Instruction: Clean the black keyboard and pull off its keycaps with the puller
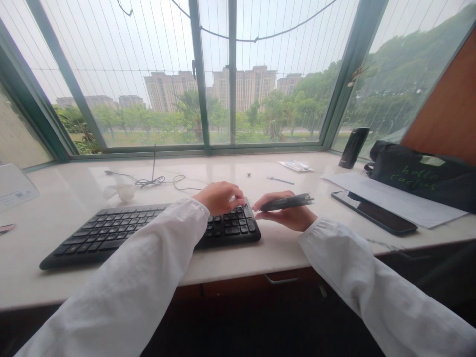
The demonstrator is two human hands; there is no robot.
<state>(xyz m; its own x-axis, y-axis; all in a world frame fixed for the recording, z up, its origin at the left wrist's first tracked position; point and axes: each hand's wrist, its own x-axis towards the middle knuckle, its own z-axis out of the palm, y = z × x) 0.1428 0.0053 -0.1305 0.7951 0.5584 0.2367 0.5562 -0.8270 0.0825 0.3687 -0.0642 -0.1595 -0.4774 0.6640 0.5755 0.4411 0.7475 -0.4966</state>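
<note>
A dark pen (286, 202) is being gripped in the right hand (284, 213), its long axis lying almost level, with the free end being pointed rightward and slightly upward, away from the hand. The pen is being held just beyond the right end of a black keyboard (107, 233). The fingers (265, 202) of the right hand are being closed around the pen's near end, while the left hand (219, 198) is being rested on the keyboard's right-hand keys, its curved fingers gripping nothing.

Both forearms are being covered by white sleeves (353, 263). A phone (375, 214), a sheet of paper (409, 201), a black bag (420, 176) and a black bottle (354, 148) are being carried to the right on a pale stone surface (282, 253). A thin cable (156, 182) is being left beyond the keyboard. Trees (275, 116) and tall buildings (241, 87) are being seen through a green-framed window (203, 74).
</note>
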